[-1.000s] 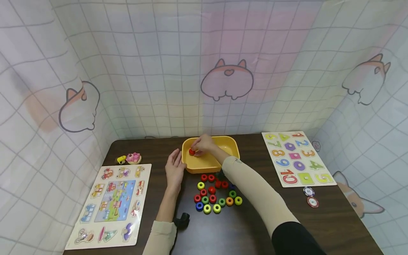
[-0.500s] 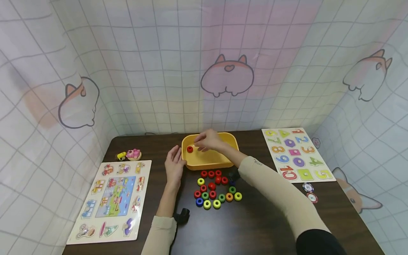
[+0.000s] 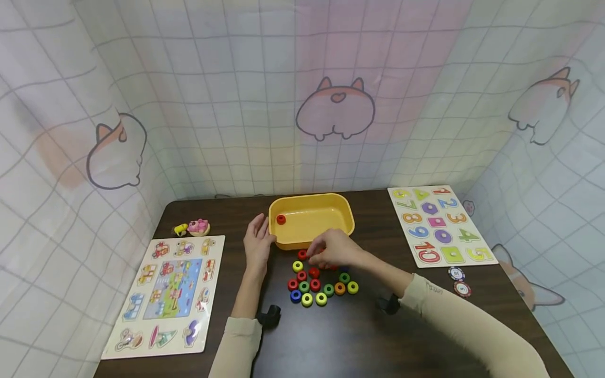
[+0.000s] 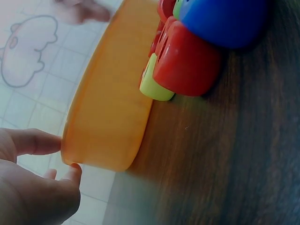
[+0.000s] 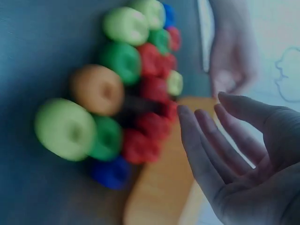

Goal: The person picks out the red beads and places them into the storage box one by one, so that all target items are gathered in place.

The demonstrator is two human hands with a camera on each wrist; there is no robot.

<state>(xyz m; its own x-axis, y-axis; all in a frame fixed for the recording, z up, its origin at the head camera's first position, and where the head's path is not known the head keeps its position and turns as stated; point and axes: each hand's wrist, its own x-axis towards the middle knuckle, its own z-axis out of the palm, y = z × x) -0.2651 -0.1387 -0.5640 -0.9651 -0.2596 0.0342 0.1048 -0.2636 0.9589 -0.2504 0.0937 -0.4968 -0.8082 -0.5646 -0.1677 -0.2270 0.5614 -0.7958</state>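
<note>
At the back middle of the table stands a yellow plastic tray (image 3: 312, 223) with one red ring-shaped bead (image 3: 281, 219) near its left end. My left hand (image 3: 258, 249) touches the tray's left end, with straight fingers and the thumb at the front corner; the left wrist view shows this contact. In front of the tray lies a group of beads in red, yellow, green, blue and orange, such as an orange bead (image 3: 340, 288) and a blue bead (image 3: 295, 296). Over the red beads at the back hovers my right hand (image 3: 336, 249), fingers spread, nothing between them in the right wrist view.
A vehicle puzzle board (image 3: 165, 296) lies at the left, with a pink toy (image 3: 198, 227) and a yellow toy (image 3: 180, 229) behind it. On the right are a number puzzle board (image 3: 439, 226) and two poker chips (image 3: 462, 289). A patterned cloth hangs behind the table.
The right hand lets go of the red bead inside the tray, then moves back toward me to the beads in front. My left hand stays at the tray's left end.
</note>
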